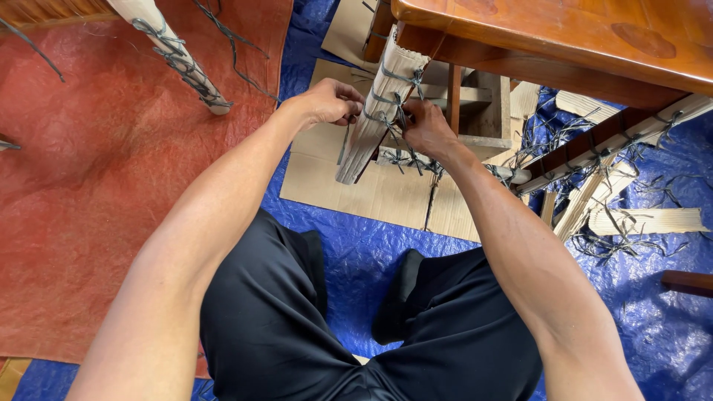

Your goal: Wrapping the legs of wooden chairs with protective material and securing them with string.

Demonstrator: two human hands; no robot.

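Item: wrapped leg [380, 111], cardboard-covered, tan, bound with grey cord [394, 119], slanting between my two hands. Left hand [327, 102]: fingers clenched on a cord end just left of the leg. Right hand [429, 130]: fingers pinching the cord knot against the leg. Beyond my fingers: one brown table [564, 33]. Under them: flat cardboard [371, 189] on blue tarp [356, 245]. Far left: a second wrapped leg [174, 56], red mat [96, 186].

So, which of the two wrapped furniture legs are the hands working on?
The centre leg under the wooden table. Both hands, left and right, touch its cord; the other wrapped leg stands untouched at upper left.
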